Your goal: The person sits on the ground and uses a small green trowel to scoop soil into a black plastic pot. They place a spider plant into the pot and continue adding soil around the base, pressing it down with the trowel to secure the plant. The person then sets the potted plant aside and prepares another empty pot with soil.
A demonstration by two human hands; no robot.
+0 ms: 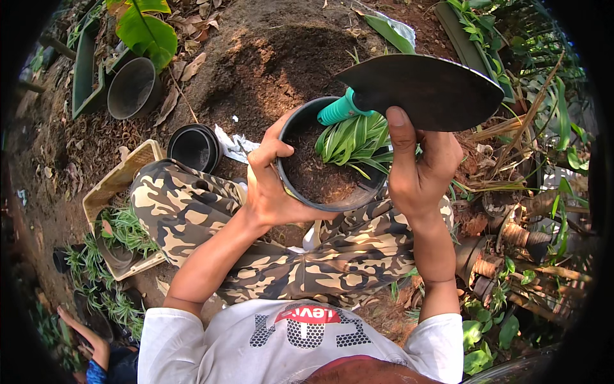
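My left hand [268, 187] grips a black plastic plant pot [357, 200] at its left side, thumb over the rim. Dark soil [307, 168] fills part of the pot. A plant with green-and-white striped leaves [352, 139] leans over the soil, toward the right side. In my right hand [422, 168] is a hand trowel with a dark, broad metal blade [427, 91]; my thumb presses on the blade's lower edge. Its green handle [340, 109] points left, over the pot's far rim. My right fingers behind the blade are mostly hidden.
A soil mound [268, 62] rises ahead. Stacked black pots [194, 148] stand by my left knee, with an empty pot [134, 89] farther out. A cream plastic crate [120, 168] holds striped plants. Another person's arm [88, 331] shows at lower left. Clay pots [479, 261] lie right.
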